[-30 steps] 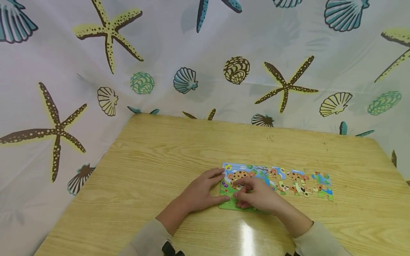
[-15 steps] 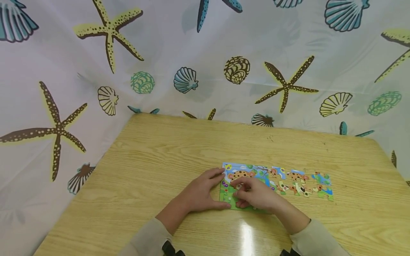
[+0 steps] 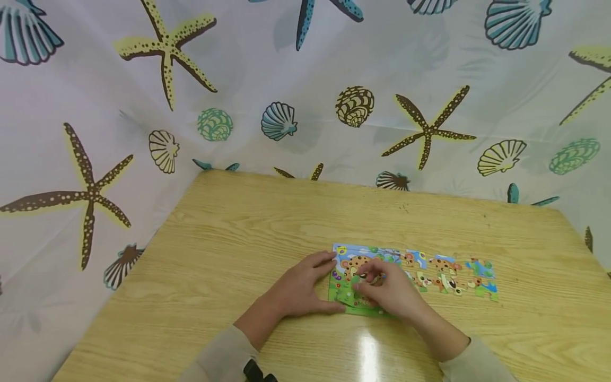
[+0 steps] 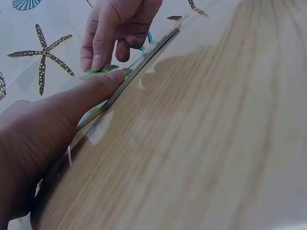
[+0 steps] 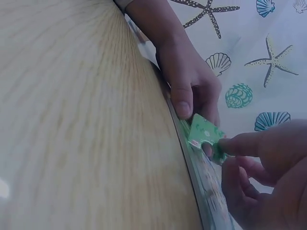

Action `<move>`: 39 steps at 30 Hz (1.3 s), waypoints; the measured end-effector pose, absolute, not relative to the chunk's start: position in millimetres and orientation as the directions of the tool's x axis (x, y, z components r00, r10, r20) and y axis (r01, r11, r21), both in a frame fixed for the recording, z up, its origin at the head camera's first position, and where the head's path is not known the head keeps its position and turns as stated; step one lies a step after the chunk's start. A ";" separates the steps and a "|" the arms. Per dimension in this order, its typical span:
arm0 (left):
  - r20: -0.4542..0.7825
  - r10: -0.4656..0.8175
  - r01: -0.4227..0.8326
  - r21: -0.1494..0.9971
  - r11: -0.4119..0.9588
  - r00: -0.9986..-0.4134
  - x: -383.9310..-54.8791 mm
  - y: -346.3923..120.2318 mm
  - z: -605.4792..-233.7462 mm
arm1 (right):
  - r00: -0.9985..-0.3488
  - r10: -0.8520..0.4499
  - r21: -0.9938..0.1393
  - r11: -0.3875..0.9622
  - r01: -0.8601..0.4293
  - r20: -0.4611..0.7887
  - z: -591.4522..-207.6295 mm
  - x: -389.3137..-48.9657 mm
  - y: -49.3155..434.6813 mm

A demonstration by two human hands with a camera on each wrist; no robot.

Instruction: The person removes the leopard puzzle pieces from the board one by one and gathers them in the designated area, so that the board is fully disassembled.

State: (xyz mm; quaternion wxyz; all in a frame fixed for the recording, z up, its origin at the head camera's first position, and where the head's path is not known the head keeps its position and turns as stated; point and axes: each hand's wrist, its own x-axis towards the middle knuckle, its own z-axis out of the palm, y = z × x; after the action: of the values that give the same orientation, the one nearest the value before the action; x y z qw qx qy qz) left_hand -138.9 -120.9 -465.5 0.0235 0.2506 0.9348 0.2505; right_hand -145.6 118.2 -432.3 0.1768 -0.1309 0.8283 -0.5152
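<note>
A flat jigsaw board [image 3: 369, 311] with a spotted leopard picture lies on the wooden table. My left hand [image 3: 300, 286] rests at its left side, fingers at the far part of that edge and the straight thumb on the near corner. Between thumb and fingertips my right hand [image 3: 396, 289] pinches a green puzzle piece [image 5: 202, 130], tilted, with one corner raised, over the near left part of the board. In the left wrist view this piece [image 4: 98, 73] shows just beyond my left thumb. Part of the picture is hidden behind the right hand.
Several loose puzzle pieces lie in two rows to the right of the board, among them a leopard-ear piece [image 3: 445, 262] and a blue-green piece [image 3: 488, 291]. A curtain [image 3: 305, 79] printed with shells and starfish hangs behind the wooden table [image 3: 238, 212].
My right hand has shifted slightly right and up, and the green puzzle piece in its fingers now shows tilted up from the board. The left hand stays at the board's left side.
</note>
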 end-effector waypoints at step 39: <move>0.090 0.483 0.462 0.480 0.746 -0.871 -139.1 -119.6 -467.9 | -0.911 -0.315 -0.910 0.393 0.131 -0.267 -432.9 -126.0 234.6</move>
State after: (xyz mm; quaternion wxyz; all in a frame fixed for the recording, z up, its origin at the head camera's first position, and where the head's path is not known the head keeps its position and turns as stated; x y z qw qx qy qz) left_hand -139.1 -119.6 -467.9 0.0200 0.2529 0.9340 0.2514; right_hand -126.0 234.6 -432.9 0.2036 -0.0570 0.8094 -0.5478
